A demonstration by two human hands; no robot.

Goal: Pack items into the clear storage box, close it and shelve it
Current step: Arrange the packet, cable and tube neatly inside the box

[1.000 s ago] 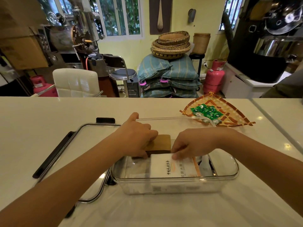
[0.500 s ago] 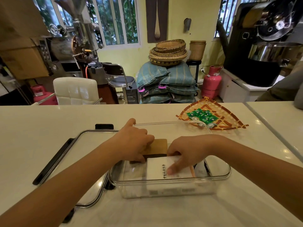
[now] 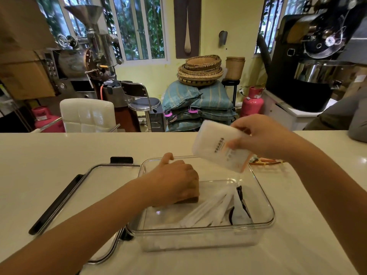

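Observation:
The clear storage box [image 3: 264, 223] stands open on the white counter in front of me. My left hand [image 3: 174, 179] is inside it, closed over a brown block [image 3: 193, 192] near the box's left side. My right hand [image 3: 264, 135] holds a white printed packet [image 3: 218, 146] tilted in the air above the box's far right corner. Several clear-wrapped white pieces [image 3: 210, 209] and a black looped item [image 3: 240, 203] lie on the box floor. The box's clear lid [image 3: 95, 187] with black latches lies flat to the left, touching the box.
A woven tray [image 3: 264, 161] peeks out behind my right wrist on the counter. Beyond the counter's far edge stand a white chair [image 3: 87, 115], a stool, stacked sacks with baskets, pink gas cylinders and roasting machines. Another person's sleeve [image 3: 357, 124] rests at the far right.
My right hand has lifted the white packet out of the box and up to the right, tilting it. My left hand has stayed on the brown block. The camera has tilted up slightly.

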